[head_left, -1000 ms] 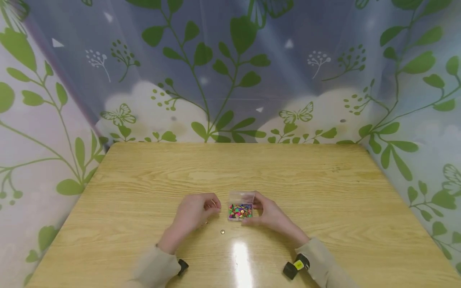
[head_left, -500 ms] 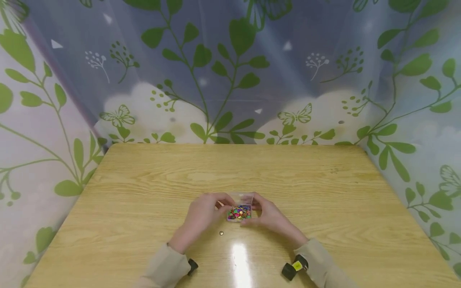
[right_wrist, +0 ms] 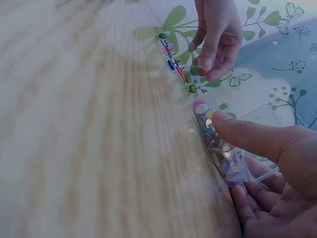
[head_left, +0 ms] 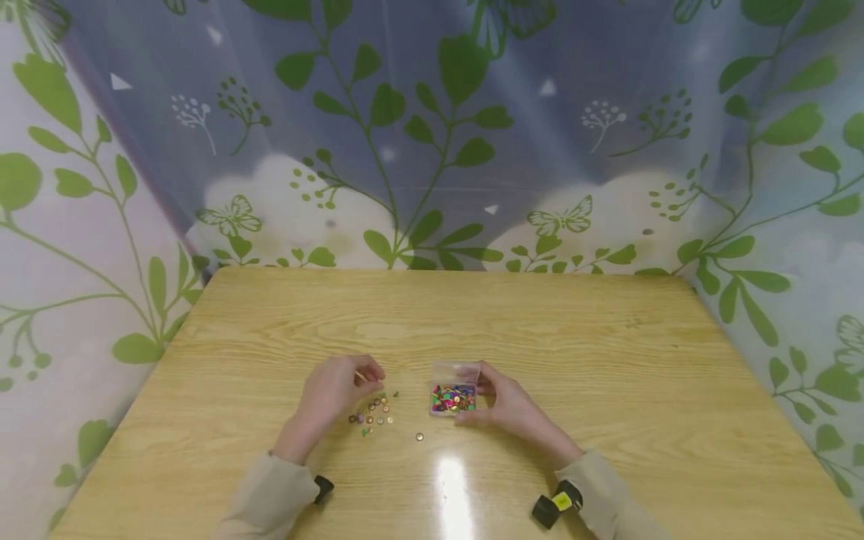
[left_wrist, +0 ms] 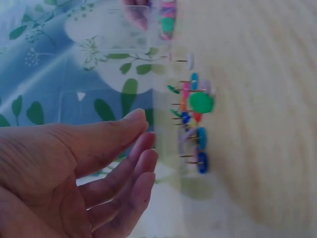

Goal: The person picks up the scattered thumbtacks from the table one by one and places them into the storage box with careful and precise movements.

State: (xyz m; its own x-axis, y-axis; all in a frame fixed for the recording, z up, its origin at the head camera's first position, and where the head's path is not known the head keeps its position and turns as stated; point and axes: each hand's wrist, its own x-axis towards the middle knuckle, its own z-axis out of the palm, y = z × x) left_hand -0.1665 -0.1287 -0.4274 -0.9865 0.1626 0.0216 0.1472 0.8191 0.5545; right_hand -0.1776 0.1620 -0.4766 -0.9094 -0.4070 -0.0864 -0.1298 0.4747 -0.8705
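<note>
A small clear plastic box [head_left: 444,371] with its lid raised stands on the table, filled with colourful thumbtacks [head_left: 454,398]. My right hand [head_left: 509,401] grips the box from its right side, thumb at the near edge and fingers behind. In the right wrist view the thumb lies along the box's rim. Over to the left, my left hand [head_left: 331,390] hovers by a loose scatter of thumbtacks [head_left: 374,411]. The left wrist view shows that hand [left_wrist: 99,168] with fingers loosely bent and nothing between them. Several of these thumbtacks [left_wrist: 200,102] stand point up.
One lone thumbtack [head_left: 420,436] lies on the wooden table [head_left: 540,315] between the scatter and the box, nearer the person. A cloth with printed leaves [head_left: 418,135] hangs behind the table and along both sides. Each wrist wears a black strap.
The left hand reached right to the open box, then drew back left, uncovering the scattered thumbtacks. The right hand has stayed on the box.
</note>
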